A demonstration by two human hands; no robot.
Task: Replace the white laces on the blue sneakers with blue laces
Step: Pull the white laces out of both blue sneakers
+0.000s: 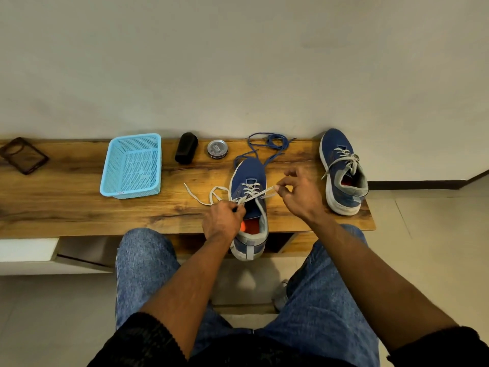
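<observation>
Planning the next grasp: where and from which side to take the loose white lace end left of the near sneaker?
Pinch the white lace end near its free tip, coming from above on the left. It lies flat and apart on the wooden bench, clear of the left hand and the blue basket.

Bench [79, 207]: basket [131, 165], blk brush [186, 148], tin [217, 148], case [23, 155].
</observation>
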